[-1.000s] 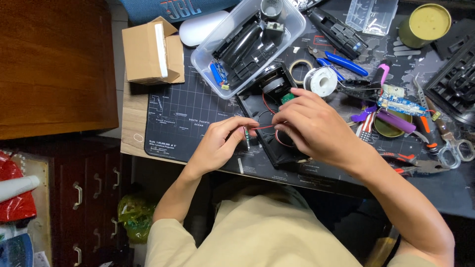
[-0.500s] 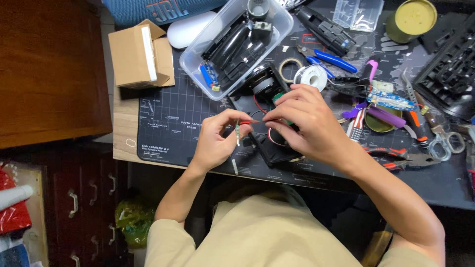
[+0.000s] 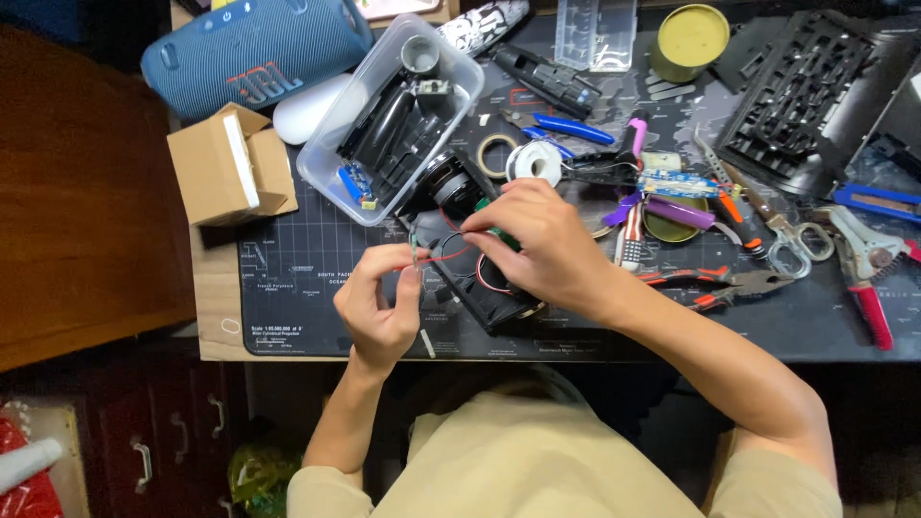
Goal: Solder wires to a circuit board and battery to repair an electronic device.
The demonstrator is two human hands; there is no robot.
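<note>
My left hand (image 3: 379, 302) pinches the end of thin red and black wires (image 3: 443, 251) just above the dark desk mat (image 3: 297, 288). The wires run right into a black speaker housing (image 3: 484, 293) that lies open on the mat, with a round speaker driver (image 3: 451, 187) at its far end. My right hand (image 3: 542, 245) rests over the housing, and its fingertips grip the same wires close to a small green part. Most of the housing's inside is hidden under this hand.
A clear plastic tub (image 3: 389, 105) of black parts, a small cardboard box (image 3: 230, 168), a blue cylinder speaker (image 3: 254, 58) and a white mouse (image 3: 312, 105) lie at the back left. Solder reel (image 3: 534, 161), tape roll (image 3: 494, 153), pliers (image 3: 720, 283), scissors (image 3: 777, 230), cutters (image 3: 868, 273) and a keyboard frame (image 3: 801, 91) crowd the right.
My left hand has drawn away to the left and nearer me, stretching the wires out from the housing. The right hand stays on the housing. The camera has tilted.
</note>
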